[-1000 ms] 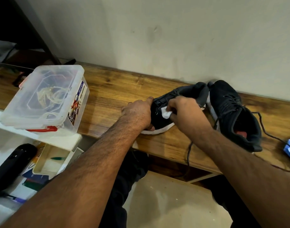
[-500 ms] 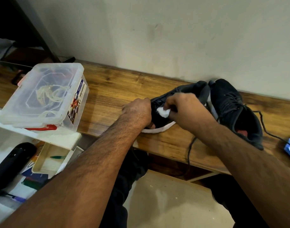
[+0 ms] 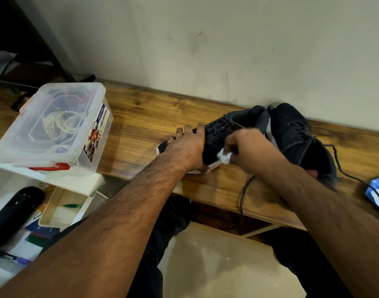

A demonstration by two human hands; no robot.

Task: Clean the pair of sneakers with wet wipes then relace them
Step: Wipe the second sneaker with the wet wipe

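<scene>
The left hand [image 3: 187, 147] has its grip clamped over the toe of the near black mesh sneaker with a white sole [image 3: 225, 136], pinning it to the brown wooden desk [image 3: 141, 125]. At about three o'clock from it, the right hand [image 3: 251, 149] pinches a crumpled white wet wipe [image 3: 224, 157] against that shoe's side, just above the sole edge.

The second black mesh sneaker [image 3: 300, 138] lies touching the first at its three o'clock, against the wall, its dark lace [image 3: 343, 166] trailing toward the blue-and-white wipes packet [image 3: 377, 190] at the desk's right edge. Both shoes look laced.

Cleaning seems only under way: one shoe is being wiped, the other lies unhandled, and relacing looks not yet begun. A clear lidded plastic storage box [image 3: 53, 125] sits well apart at nine o'clock.
</scene>
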